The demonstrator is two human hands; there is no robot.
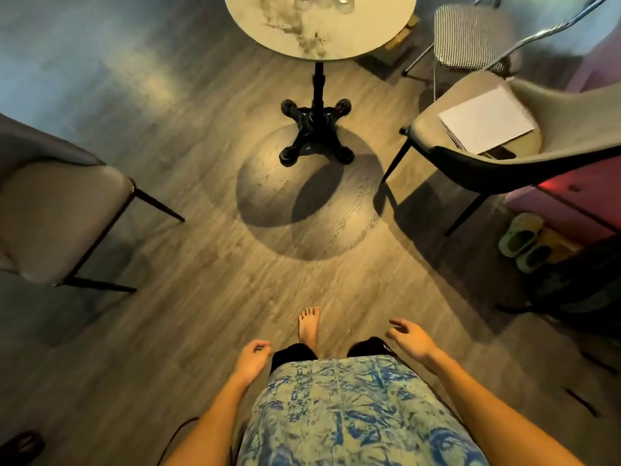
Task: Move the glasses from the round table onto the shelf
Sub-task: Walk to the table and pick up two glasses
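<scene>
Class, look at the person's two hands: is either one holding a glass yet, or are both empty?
Both empty. The left hand and right hand hang loosely open near the waist, while the glasses stand on the round table ahead.

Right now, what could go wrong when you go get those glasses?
The glasses stand close together near the far edge of the round table, so reaching across could knock one over. The table's black base sticks out where a bare foot could stub it. Chairs on both sides narrow the way.
</scene>
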